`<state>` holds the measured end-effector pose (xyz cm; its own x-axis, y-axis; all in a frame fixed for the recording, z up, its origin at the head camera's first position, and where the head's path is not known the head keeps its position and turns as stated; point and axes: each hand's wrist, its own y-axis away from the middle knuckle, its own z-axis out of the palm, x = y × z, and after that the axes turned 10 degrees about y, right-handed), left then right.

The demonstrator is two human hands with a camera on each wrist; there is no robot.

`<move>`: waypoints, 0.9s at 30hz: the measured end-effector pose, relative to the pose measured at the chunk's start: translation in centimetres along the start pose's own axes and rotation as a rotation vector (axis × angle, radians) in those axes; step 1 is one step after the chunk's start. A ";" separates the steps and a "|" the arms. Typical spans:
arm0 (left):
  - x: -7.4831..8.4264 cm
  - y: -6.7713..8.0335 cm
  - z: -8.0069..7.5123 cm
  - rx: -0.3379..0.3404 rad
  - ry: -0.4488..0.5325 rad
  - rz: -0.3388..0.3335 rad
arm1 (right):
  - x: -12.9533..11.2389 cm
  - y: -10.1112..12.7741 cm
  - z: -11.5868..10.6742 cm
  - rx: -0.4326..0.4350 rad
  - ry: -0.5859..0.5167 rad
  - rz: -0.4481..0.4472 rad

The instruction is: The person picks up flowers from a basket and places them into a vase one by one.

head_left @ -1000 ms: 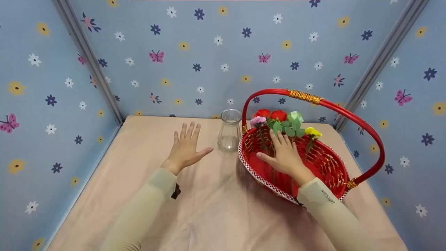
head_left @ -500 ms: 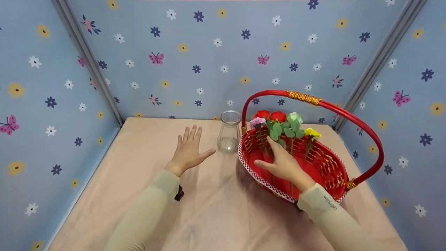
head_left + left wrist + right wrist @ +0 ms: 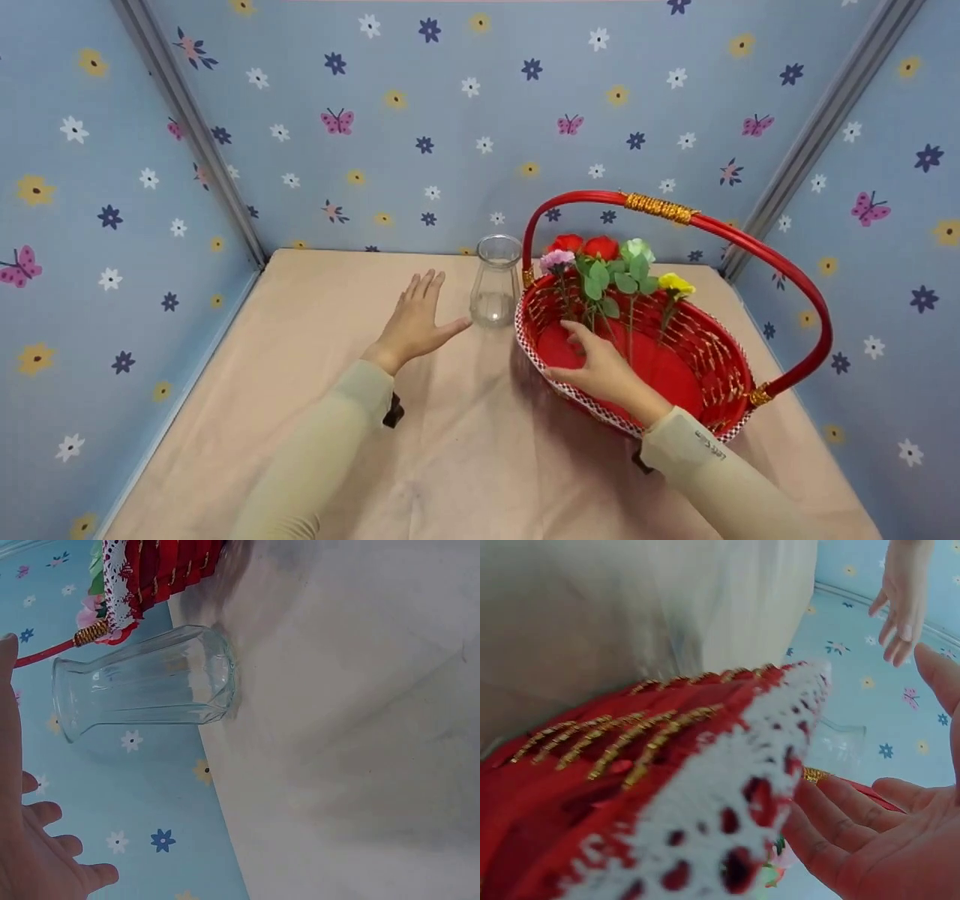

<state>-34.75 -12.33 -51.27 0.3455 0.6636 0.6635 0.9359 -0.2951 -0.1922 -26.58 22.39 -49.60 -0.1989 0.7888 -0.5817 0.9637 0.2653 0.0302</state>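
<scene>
Head view shows the left hand [image 3: 417, 321] spread flat with straight fingers just beside the glass vase [image 3: 495, 281], thumb nearly touching it. The right hand [image 3: 600, 367], fingers relaxed and holding nothing, reaches into the red basket [image 3: 720, 352] toward the flower stems [image 3: 628, 330]. A careless thumb push could tip the empty vase

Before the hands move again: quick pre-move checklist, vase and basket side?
1. Glass vase upright on the table: ok.
2. Vase mouth unobstructed: ok.
3. Left hand holding the vase: not ok; open, beside it.
4. Right hand gripping a flower stem: not ok; fingers open inside the red basket.
5. Flowers inside the basket: ok.
6. Which stem is nearest the fingers: cannot tell.
</scene>
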 end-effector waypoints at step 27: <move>0.3 -1.7 0.6 -0.029 0.202 -0.015 | 3.4 0.8 2.6 -0.013 -0.114 -0.049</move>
<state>-36.17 -11.20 -51.14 0.3077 0.5178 0.7982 0.9377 -0.3073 -0.1622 -26.00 23.79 -53.69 -0.2231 0.7071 -0.6710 0.9509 0.3095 0.0100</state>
